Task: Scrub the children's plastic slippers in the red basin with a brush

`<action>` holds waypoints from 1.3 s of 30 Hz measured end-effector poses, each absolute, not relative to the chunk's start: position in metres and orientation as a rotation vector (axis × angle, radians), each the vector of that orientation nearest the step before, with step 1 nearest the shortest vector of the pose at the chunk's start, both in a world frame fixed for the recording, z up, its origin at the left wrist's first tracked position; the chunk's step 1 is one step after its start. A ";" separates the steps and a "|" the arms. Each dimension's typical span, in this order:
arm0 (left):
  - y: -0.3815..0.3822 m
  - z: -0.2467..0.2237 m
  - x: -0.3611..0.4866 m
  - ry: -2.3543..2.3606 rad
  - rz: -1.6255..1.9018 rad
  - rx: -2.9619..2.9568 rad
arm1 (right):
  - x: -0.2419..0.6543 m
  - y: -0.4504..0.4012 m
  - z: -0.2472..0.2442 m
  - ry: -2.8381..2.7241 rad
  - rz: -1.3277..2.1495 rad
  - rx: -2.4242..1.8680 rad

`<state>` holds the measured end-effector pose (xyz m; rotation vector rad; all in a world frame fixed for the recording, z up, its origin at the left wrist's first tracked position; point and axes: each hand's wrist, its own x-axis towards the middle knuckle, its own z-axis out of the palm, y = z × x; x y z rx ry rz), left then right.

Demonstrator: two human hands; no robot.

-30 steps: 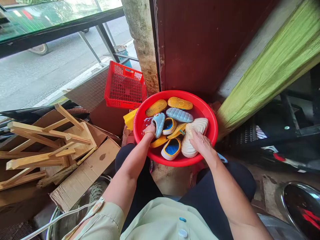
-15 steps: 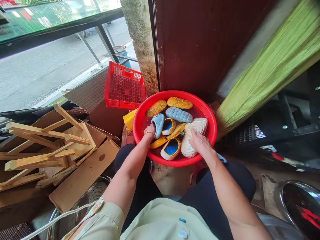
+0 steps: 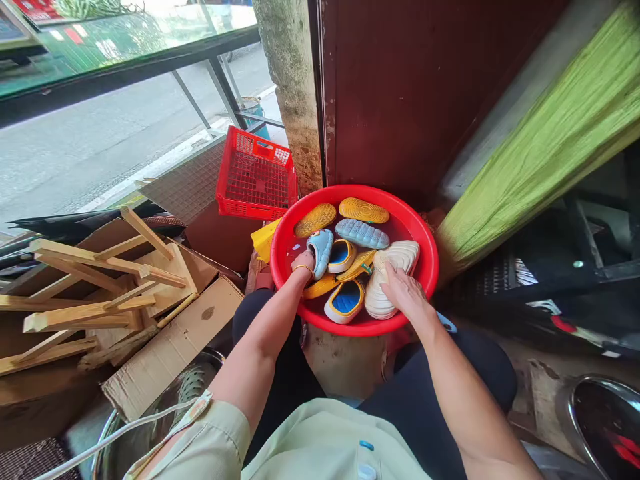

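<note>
A red basin (image 3: 429, 267) holds several shoes and slippers. At its left side my left hand (image 3: 303, 262) is closed on a light blue shoe (image 3: 321, 248). On the right, my right hand (image 3: 400, 285) grips a white shoe (image 3: 380, 300) that lies sole up. Between my hands are a white shoe with blue lining (image 3: 346, 300), another blue-lined shoe (image 3: 341, 255) and a yellow slipper (image 3: 357, 267). Yellow soles (image 3: 364, 210) and a pale blue quilted slipper (image 3: 362, 234) rest toward the far rim.
Behind the basin to the left stands a red crate (image 3: 257, 173). Wooden stools (image 3: 115, 273) and cardboard (image 3: 175, 343) fill the left. A green curtain (image 3: 540, 140) hangs at right, above a metal-rimmed bowl (image 3: 575, 413).
The whole view has shifted slightly, so the scene sits a little further right and lower. Both hands keep their places on the same shoes.
</note>
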<state>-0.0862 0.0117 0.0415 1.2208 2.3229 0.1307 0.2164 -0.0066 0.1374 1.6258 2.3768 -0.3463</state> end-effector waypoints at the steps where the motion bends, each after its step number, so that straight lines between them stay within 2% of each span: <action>1: 0.011 0.043 -0.086 2.328 0.152 1.206 | 0.216 -0.007 0.137 2.379 -0.346 1.626; 7: 0.015 0.061 -0.098 2.366 0.396 1.150 | 0.217 -0.007 0.135 2.359 -0.332 1.616; 13: 0.015 0.091 -0.089 2.321 1.115 1.487 | 0.220 -0.008 0.136 2.377 -0.361 1.623; 15: 0.008 0.097 -0.067 2.153 1.011 1.789 | 0.220 -0.009 0.137 2.379 -0.366 1.630; 17: 0.002 0.099 -0.044 1.984 0.712 2.003 | 0.219 -0.010 0.138 2.389 -0.370 1.642; 20: -0.002 0.094 -0.022 1.849 0.273 2.018 | 0.219 -0.011 0.140 2.401 -0.385 1.648; 22: 0.003 0.088 -0.015 1.802 0.120 1.927 | 0.218 -0.010 0.140 2.393 -0.392 1.641; 29: 0.037 0.094 0.012 1.905 -0.183 1.840 | 0.215 -0.007 0.142 2.379 -0.427 1.629; 34: 0.079 0.114 0.023 2.048 -0.013 2.061 | 0.219 -0.009 0.149 2.421 -0.460 1.617; 39: 0.120 0.093 0.024 1.899 -0.129 2.298 | 0.222 -0.010 0.151 2.442 -0.472 1.630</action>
